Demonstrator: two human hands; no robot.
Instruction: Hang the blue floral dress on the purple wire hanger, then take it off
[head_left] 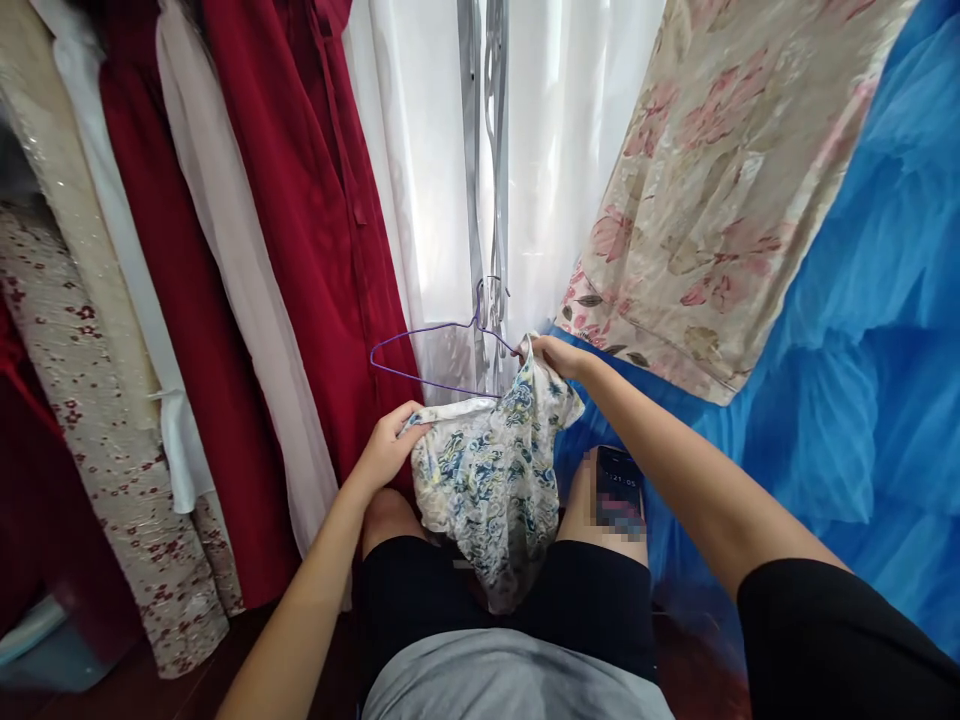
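Note:
A white blouse with a blue and yellow floral print (pixel 487 470) hangs between my hands over my lap. My left hand (pixel 394 440) is closed on its edge at the left. At the upper right of the garment, my right hand (pixel 551 355) grips the cloth by the shoulder, where the end of a purple wire hanger (pixel 431 328) meets it. The hanger's right end goes in at the fabric, while its left arm is bare above my left hand. Its hook points up in front of the white curtain.
Dark red dresses (pixel 292 200) and other long garments hang on the left. A beige floral cloth (pixel 697 200) and blue ruffled fabric (pixel 840 350) hang on the right. A phone (pixel 619 490) rests on my right thigh. A grey-blue bin (pixel 56 650) stands at the lower left.

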